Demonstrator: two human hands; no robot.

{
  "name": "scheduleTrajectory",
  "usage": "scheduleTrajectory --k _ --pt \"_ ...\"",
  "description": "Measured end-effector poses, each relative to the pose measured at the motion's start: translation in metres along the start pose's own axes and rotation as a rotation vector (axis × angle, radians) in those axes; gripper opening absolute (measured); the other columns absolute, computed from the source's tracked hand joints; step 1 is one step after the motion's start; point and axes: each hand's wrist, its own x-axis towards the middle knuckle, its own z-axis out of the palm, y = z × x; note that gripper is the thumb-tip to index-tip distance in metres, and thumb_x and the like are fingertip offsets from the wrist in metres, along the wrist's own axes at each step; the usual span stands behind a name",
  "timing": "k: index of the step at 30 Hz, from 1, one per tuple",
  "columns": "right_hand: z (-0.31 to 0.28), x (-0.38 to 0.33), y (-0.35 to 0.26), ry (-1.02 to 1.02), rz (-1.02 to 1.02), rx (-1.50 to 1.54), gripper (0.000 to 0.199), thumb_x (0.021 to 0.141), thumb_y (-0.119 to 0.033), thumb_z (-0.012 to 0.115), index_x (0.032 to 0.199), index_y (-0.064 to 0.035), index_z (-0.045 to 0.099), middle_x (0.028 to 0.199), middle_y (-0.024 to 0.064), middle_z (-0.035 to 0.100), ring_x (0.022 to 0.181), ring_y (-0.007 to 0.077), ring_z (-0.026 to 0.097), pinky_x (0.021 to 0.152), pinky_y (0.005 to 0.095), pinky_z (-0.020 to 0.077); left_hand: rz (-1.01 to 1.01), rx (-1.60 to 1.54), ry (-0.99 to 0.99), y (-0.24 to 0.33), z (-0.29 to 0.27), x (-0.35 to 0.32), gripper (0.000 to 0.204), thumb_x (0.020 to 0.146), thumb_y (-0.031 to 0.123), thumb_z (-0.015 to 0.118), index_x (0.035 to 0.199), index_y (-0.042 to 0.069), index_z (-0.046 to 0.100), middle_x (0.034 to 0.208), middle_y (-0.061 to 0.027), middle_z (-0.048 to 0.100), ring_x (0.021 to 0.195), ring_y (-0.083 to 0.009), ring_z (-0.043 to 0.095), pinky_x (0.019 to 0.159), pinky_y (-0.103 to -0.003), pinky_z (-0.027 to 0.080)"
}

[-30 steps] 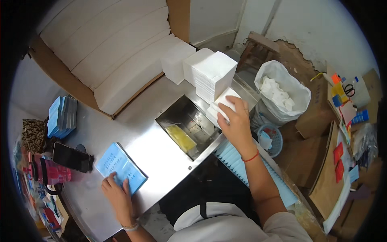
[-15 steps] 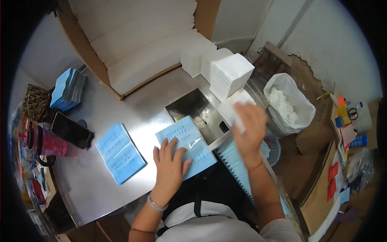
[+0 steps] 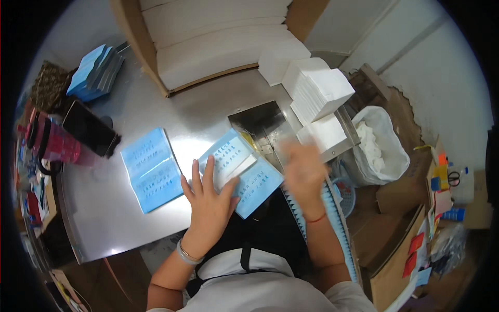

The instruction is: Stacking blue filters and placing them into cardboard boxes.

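Note:
My left hand (image 3: 209, 210) lies with its fingers spread on the near left side of a blue printed packet (image 3: 258, 183) at the table's front edge. A whitish rectangle (image 3: 228, 158) shows through the printing on the packet's upper left part. My right hand (image 3: 304, 174) is smeared by motion just right of the packet, and whether its fingers hold anything cannot be made out. Farther left, another blue packet or small pile (image 3: 152, 174) lies flat on the metal table. Beyond my right hand rise folded white tissues (image 3: 323, 93), with more white sheets (image 3: 327, 134) lower down.
A large cardboard box (image 3: 138, 47) packed with white tissue stands at the back. Blue packets (image 3: 93, 78), a phone (image 3: 91, 127) and a pink bottle (image 3: 60, 140) line the left. A white-lined bin (image 3: 392, 148) stands right, with blue pleated material (image 3: 332, 218) beside my right forearm.
My right hand has come from the white tissues toward the packet, and the white piece it carried no longer shows there. A whitish rectangle now shows in the packet. The whole view has shifted.

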Motion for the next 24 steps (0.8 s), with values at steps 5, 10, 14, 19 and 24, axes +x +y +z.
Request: scheduleTrajectory --k 5,10,14,19,24 --pt "-0.017 0.007 0.037 -0.061 0.046 -0.580 0.021 0.084 -0.006 0.065 0.103 0.0024 0.068 0.100 0.0120 0.061 0.099 0.0314 0.055 0.090 0.0447 0.0442 -0.065 -0.200 -0.243 -0.022 0.000 0.017 0.054 0.068 0.029 0.083 0.115 0.015 0.061 0.148 -0.0229 0.033 0.138 -0.0479 0.027 0.103 -0.068 0.026" --pt "-0.017 0.008 0.031 -0.096 0.186 -0.421 0.022 0.084 -0.005 0.064 0.104 0.0009 0.068 0.102 0.0120 0.060 0.098 0.0324 0.055 0.091 0.0444 0.0437 0.222 0.050 -0.094 -0.011 0.013 0.054 0.056 0.070 0.053 0.076 0.105 0.012 0.061 0.140 -0.0249 0.044 0.117 -0.0382 0.048 0.088 -0.053 0.040" --pt "-0.035 0.016 0.040 -0.131 0.108 -0.336 0.031 0.079 -0.001 0.065 0.110 -0.0004 0.067 0.105 0.0120 0.062 0.098 0.0341 0.056 0.092 0.0439 0.0438 0.021 0.038 -0.193 -0.010 -0.010 0.032 0.052 0.072 0.047 0.076 0.107 0.011 0.062 0.140 -0.0232 0.046 0.106 -0.0348 0.054 0.083 -0.047 0.042" --pt "-0.015 -0.005 -0.018 -0.114 -0.144 -0.222 0.040 0.074 0.004 0.061 0.114 0.0000 0.065 0.111 0.0152 0.066 0.106 0.0350 0.061 0.094 0.0457 0.0458 0.134 -0.190 -0.171 -0.026 0.000 0.017 0.052 0.074 0.026 0.071 0.122 0.010 0.060 0.136 -0.0197 0.047 0.096 -0.0289 0.054 0.084 -0.039 0.045" --pt "0.020 -0.026 -0.050 -0.496 -0.225 -0.181 0.025 0.085 -0.010 0.059 0.108 -0.0049 0.066 0.107 0.0141 0.063 0.102 0.0315 0.062 0.103 0.0538 0.0400 0.095 -0.328 -0.098 -0.039 -0.001 0.023 0.067 0.064 0.003 0.076 0.128 0.011 0.058 0.140 -0.0212 0.044 0.097 -0.0344 0.058 0.083 -0.042 0.051"
